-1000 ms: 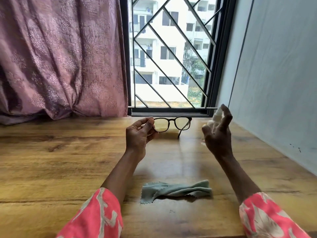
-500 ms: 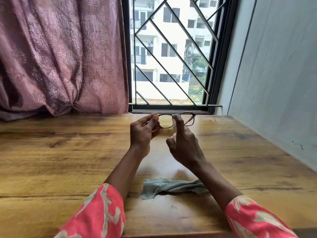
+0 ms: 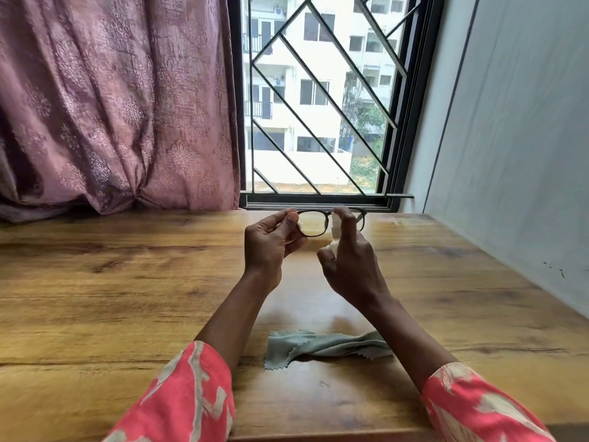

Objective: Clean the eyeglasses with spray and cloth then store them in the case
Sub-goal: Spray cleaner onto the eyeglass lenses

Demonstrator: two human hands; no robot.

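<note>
Above the tabletop (image 3: pixel 127 282), left hand (image 3: pixel 271 247) pinches light, fragile eyeglasses (image 3: pixel 314 223) by the rim — right hand (image 3: pixel 350 263) curls round the spray bottle (image 3: pixel 335 231).

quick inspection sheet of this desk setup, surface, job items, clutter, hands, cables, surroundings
surface: brown wood-grain table, glare patches near its middle.
job's things: black-framed eyeglasses held up at the far edge; small white spray bottle in front of them, mostly hidden; crumpled grey-green cloth lying near the person; no case seen.
clutter: nothing seen.
grippers: left hand pinches the eyeglasses' left end; right hand grips the spray bottle, forefinger on top.
cables: nothing seen.
surroundings: mauve patterned curtain at left, black-grilled window, grey wall at right.
</note>
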